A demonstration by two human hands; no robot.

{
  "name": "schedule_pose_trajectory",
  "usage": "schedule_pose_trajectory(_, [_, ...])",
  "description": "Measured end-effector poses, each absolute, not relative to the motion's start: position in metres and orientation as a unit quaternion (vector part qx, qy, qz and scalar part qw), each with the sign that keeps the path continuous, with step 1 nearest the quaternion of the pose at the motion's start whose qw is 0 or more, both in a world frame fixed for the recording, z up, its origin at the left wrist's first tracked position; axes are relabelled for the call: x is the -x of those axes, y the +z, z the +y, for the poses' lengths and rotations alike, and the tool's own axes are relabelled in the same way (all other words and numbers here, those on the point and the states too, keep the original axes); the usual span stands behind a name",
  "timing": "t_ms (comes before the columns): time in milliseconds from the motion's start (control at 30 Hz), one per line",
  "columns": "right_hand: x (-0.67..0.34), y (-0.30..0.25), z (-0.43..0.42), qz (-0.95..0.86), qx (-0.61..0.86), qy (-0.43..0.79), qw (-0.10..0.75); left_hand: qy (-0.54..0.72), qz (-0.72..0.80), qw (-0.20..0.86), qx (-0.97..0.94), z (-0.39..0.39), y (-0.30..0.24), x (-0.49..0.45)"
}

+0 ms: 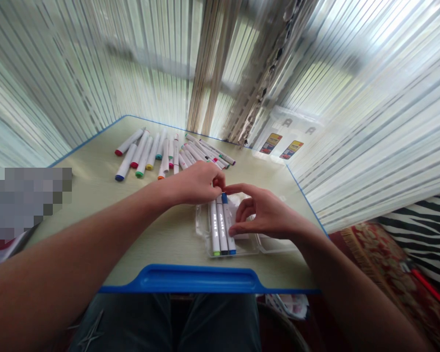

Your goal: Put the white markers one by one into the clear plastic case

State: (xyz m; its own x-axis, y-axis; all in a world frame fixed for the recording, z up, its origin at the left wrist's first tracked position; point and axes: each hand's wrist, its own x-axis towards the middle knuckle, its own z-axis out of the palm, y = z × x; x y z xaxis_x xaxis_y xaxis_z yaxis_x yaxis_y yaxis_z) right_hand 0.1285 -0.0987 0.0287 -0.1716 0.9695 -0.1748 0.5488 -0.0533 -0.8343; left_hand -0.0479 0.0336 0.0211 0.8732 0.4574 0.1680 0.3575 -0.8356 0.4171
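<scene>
"Markers [144, 156] lie loose toward the desktop's [168, 230] far left. Then?"

"Left hand [202, 181]: fingers curled narrow over the row's top; on my feed I can't tell what they pinch. Lime-ended marker [214, 225], black-ended marker [223, 227], blue-ended marker [228, 220], side by side in the clear plastic case [246, 245]."

"Right hand [264, 212]?"

"Thumb and forefinger spread wide along the blue-ended one; grip unclear. I'd judge it's being seated. Next move calls for pressing it flat, neighbours undisturbed."
</scene>
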Motion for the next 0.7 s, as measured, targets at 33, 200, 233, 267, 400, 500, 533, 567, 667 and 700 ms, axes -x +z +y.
schedule_pose_trajectory(33, [-0.1288,0.0287,-0.099,-0.642,0.591,0.419,0.249,0.133,0.216,0.188,-0.949,0.0342,0.0202,0.0476])
schedule_pose_trajectory(200, [-0.1309,0.0278,-0.0991,-0.653,0.586,0.414,0.243,0.153,0.209,0.176,-0.95,0.0373,0.0156,0.0456])
schedule_pose_trajectory(233, [-0.1312,0.0278,-0.0988,-0.654,0.587,0.412,0.242,0.158,0.206,0.174,-0.95,0.0377,0.0149,0.0454])
schedule_pose_trajectory(267, [-0.1313,0.0279,-0.0985,-0.655,0.587,0.411,0.24,0.162,0.204,0.174,-0.95,0.0381,0.0143,0.0454])
schedule_pose_trajectory(400, [-0.1312,0.029,-0.0983,-0.656,0.587,0.411,0.236,0.165,0.211,0.179,-0.947,0.0392,0.013,0.0458])
schedule_pose_trajectory(500, [-0.1308,0.0295,-0.0988,-0.652,0.591,0.414,0.235,0.168,0.213,0.18,-0.946,0.0396,0.0129,0.0458])
schedule_pose_trajectory(533, [-0.1308,0.0295,-0.0989,-0.651,0.592,0.414,0.234,0.169,0.213,0.181,-0.945,0.0396,0.013,0.0457])
schedule_pose_trajectory(567, [-0.1309,0.0295,-0.099,-0.651,0.592,0.413,0.234,0.169,0.214,0.183,-0.944,0.0395,0.0131,0.0455])
schedule_pose_trajectory(667, [-0.1312,0.0294,-0.099,-0.655,0.592,0.409,0.231,0.17,0.214,0.188,-0.943,0.0392,0.0138,0.045])
schedule_pose_trajectory(700, [-0.1312,0.0294,-0.0989,-0.656,0.592,0.408,0.231,0.171,0.214,0.19,-0.943,0.0392,0.014,0.0449])
